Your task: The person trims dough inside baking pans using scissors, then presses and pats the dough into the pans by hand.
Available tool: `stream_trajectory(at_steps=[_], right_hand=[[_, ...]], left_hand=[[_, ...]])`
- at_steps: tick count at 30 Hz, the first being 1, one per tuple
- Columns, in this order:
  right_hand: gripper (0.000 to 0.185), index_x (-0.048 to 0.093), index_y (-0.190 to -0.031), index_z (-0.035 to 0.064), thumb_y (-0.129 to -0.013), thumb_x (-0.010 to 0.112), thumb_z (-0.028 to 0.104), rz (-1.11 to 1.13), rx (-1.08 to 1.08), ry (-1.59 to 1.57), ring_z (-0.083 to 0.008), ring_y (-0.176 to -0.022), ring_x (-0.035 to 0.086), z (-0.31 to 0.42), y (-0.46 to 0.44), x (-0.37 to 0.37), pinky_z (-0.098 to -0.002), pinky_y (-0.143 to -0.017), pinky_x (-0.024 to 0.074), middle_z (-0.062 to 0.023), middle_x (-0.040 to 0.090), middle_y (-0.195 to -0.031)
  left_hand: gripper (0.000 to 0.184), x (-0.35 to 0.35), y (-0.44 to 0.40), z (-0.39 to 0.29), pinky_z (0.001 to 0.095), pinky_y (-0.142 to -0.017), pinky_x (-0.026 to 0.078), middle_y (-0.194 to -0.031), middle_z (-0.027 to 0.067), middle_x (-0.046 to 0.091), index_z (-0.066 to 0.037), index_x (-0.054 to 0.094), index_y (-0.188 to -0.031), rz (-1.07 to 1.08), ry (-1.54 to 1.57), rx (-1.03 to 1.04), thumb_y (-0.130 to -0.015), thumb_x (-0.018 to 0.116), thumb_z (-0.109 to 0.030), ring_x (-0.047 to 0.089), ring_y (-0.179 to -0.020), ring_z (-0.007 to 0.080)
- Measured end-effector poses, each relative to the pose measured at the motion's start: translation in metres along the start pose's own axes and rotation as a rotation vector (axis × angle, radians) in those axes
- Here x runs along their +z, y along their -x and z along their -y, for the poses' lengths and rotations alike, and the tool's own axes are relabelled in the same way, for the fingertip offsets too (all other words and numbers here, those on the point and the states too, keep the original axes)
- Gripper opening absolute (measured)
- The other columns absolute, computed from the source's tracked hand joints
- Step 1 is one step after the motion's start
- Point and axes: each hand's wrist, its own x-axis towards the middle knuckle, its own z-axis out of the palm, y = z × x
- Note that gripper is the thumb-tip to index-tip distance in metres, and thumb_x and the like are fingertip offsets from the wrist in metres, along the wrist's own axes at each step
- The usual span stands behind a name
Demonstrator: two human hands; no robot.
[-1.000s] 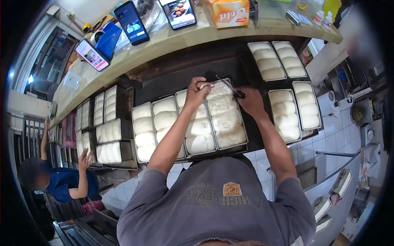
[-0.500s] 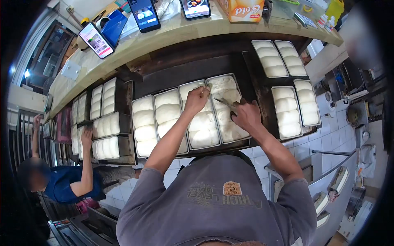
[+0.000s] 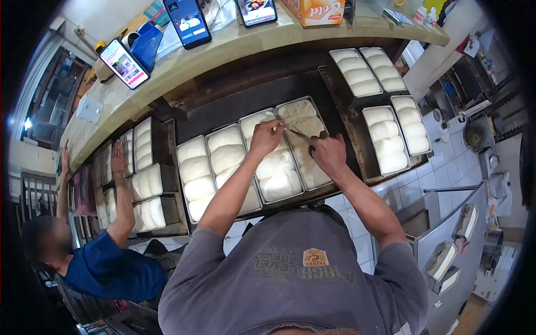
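Note:
My right hand [image 3: 329, 155] grips a pair of scissors [image 3: 300, 135], their blades pointing left over the rightmost central loaf pan [image 3: 312, 148]. The dough in that pan is rough and speckled on top. Beside the blade tips, my left hand [image 3: 266, 138] is closed in a pinch above the seam between this pan and its neighbour. Whatever its fingertips hold is too small to make out. The neighbouring pan of smooth white dough [image 3: 279, 187] is partly covered by my left hand. More smooth dough [image 3: 195, 167] fills the pans farther left.
A dark tray [image 3: 223, 109] carries the central pans. More dough pans [image 3: 385, 139] stand on the right, and others [image 3: 146, 181] on the left, where a co-worker [image 3: 111, 262] reaches over them. Phones [image 3: 187, 25] and a carton [image 3: 315, 11] line the wooden shelf [image 3: 234, 61] behind.
My view has shifted slightly. The scissors and both my hands stay over the same pan, the blades now closer to my left fingers. The co-worker's hands have moved up toward the shelf.

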Motion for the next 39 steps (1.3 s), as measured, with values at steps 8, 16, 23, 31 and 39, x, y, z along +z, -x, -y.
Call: stream_trajectory(at_steps=[8, 16, 23, 31, 39], right_hand=[[0.023, 0.079, -0.100, 0.0134, -0.087, 0.063, 0.023, -0.012, 0.047, -0.020, -0.0367, -0.073, 0.065, 0.000, 0.005, 0.008, -0.0473, -0.080, 0.0443, -0.0133, 0.072, -0.093], [0.029, 0.081, -0.107, 0.0175, -0.086, 0.066, 0.030, -0.021, 0.135, -0.049, -0.0335, -0.084, 0.066, 0.007, 0.012, -0.004, -0.0450, -0.082, 0.0460, -0.0095, 0.074, -0.100], [0.035, 0.081, -0.116, 0.0201, -0.087, 0.067, 0.034, -0.041, 0.134, -0.057, -0.0309, -0.087, 0.066, 0.007, 0.010, 0.000, -0.0431, -0.083, 0.0461, -0.0064, 0.074, -0.102], [0.035, 0.081, -0.117, 0.0203, -0.087, 0.069, 0.034, -0.080, 0.107, -0.030, -0.0298, -0.087, 0.067, 0.006, 0.008, 0.010, -0.0421, -0.084, 0.0461, -0.0057, 0.075, -0.103], [0.038, 0.076, -0.122, 0.0214, -0.085, 0.074, 0.029, -0.173, 0.040, 0.055, -0.0247, -0.090, 0.065, 0.003, 0.008, 0.001, -0.0413, -0.085, 0.0443, -0.0030, 0.070, -0.103]], left_hand=[[0.027, 0.004, 0.002, 0.011, 0.0280, -0.064, 0.050, -0.100, 0.0066, 0.077, -0.001, 0.079, -0.112, 0.033, 0.528, -0.100, -0.097, 0.062, -0.017, 0.062, -0.071, 0.0152], [0.025, -0.003, -0.012, 0.004, 0.0308, -0.067, 0.051, -0.090, 0.0071, 0.076, -0.005, 0.080, -0.102, 0.050, 0.761, -0.318, -0.095, 0.066, -0.026, 0.062, -0.067, 0.0200], [0.030, 0.014, -0.024, 0.017, 0.0368, -0.072, 0.055, -0.090, 0.0097, 0.077, -0.007, 0.080, -0.101, -0.062, 0.025, -0.147, -0.094, 0.071, -0.035, 0.068, -0.073, 0.0269], [0.032, 0.025, -0.034, 0.034, 0.0416, -0.077, 0.057, -0.087, 0.0112, 0.079, -0.008, 0.082, -0.098, -0.042, -0.016, 0.004, -0.093, 0.073, -0.038, 0.073, -0.082, 0.0321], [0.023, -0.008, -0.034, 0.001, 0.0289, -0.067, 0.053, -0.079, 0.0061, 0.074, -0.003, 0.080, -0.095, 0.095, 0.352, -0.319, -0.095, 0.071, -0.024, 0.068, -0.071, 0.0178]])
